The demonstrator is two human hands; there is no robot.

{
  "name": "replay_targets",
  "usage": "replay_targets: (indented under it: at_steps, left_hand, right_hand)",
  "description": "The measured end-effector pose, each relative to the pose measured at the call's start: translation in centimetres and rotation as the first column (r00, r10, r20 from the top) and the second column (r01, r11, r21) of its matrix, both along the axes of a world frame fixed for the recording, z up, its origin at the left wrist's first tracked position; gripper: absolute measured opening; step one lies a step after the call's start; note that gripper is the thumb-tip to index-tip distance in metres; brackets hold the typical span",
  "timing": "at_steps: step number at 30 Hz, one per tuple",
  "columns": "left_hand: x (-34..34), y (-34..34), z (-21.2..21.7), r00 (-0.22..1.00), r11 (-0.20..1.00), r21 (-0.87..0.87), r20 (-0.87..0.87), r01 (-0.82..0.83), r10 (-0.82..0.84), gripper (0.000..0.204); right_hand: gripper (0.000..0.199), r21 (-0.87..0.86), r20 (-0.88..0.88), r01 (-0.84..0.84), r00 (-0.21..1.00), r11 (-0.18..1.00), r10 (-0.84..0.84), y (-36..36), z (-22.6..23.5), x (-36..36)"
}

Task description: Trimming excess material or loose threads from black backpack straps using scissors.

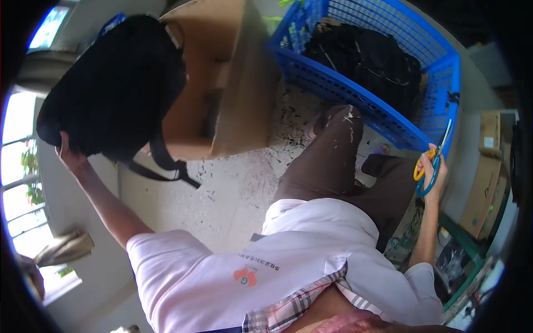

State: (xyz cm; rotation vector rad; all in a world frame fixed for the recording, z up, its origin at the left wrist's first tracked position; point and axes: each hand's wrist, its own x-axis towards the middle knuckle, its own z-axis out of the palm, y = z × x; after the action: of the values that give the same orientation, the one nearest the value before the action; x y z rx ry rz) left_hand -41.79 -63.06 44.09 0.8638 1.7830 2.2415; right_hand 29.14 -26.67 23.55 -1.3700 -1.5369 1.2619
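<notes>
On the left, my left hand (71, 154) grips the lower edge of a black backpack (114, 89), its fingers partly hidden behind the fabric. The backpack is held up in front of the cardboard box (244, 83), and a black strap (161, 166) with a buckle dangles from it. Over on the right, my right hand (434, 169) is closed around a pair of scissors (427, 177) with one yellow and one blue handle. Their blades point up and away, close to the near corner of the blue plastic crate (366, 105).
More black bags (366, 61) lie in the crate. Dark scraps are scattered over the pale floor (222, 194). Small cardboard boxes (482, 194) and a green metal frame (463, 277) stand at the right. Windows (22, 166) line the left side.
</notes>
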Motion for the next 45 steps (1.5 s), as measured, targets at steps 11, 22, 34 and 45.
replay_targets:
  at_steps: [11,22,34,45]
  left_hand:
    - [-8.9,16.0,-9.8,0.578,0.28,-0.55,-0.816,-0.787,0.021,0.056]
    - [26.1,54.4,-25.1,0.561,0.493,-0.835,-0.293,0.244,-0.774,0.02]
    - [43.3,67.3,-48.5,0.931,0.087,-0.945,0.289,0.314,-0.223,0.045]
    - [36.7,56.7,-23.8,-0.175,0.655,0.607,0.779,0.45,-0.602,0.007]
  right_hand:
    - [0.041,0.09,0.596,-0.165,0.799,0.982,0.079,-2.5,0.2,3.9]
    - [0.047,0.156,0.827,0.016,0.545,0.988,-0.14,-3.9,-8.0,4.1]
    - [0.048,0.121,0.718,0.279,0.638,0.953,-0.278,-2.7,-8.0,5.6]
    - [0.045,0.304,0.61,0.198,0.711,0.932,-0.35,-2.9,-9.2,7.0]
